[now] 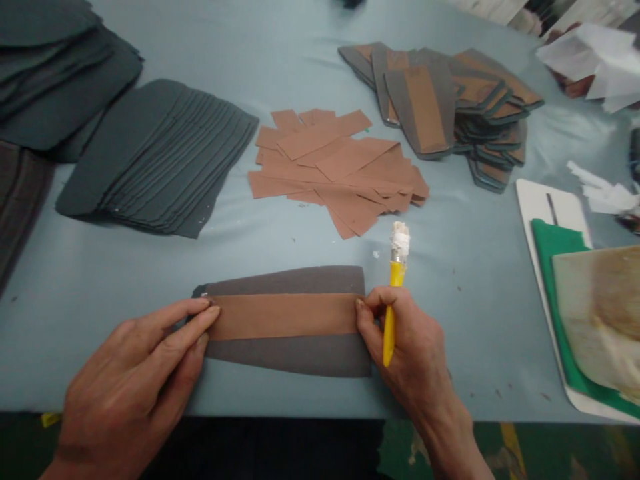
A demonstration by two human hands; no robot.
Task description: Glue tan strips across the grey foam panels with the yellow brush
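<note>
A dark grey tapered piece [295, 356] lies flat near the table's front edge with a brown strip [285, 315] laid along its middle. My left hand [135, 380] rests fingers stretched on the strip's left end and the grey piece's narrow tip. My right hand [410, 347] holds a yellow-handled brush [393, 293], its white glue-caked bristles pointing away from me, while its thumb and fingertips press the strip's right end.
A heap of loose brown strips [340, 170] lies mid-table. A fanned stack of dark grey pieces [155, 157] sits at left, a pile of grey pieces with strips attached [445, 100] at back right. A white board with green sheet [555, 247] is at right.
</note>
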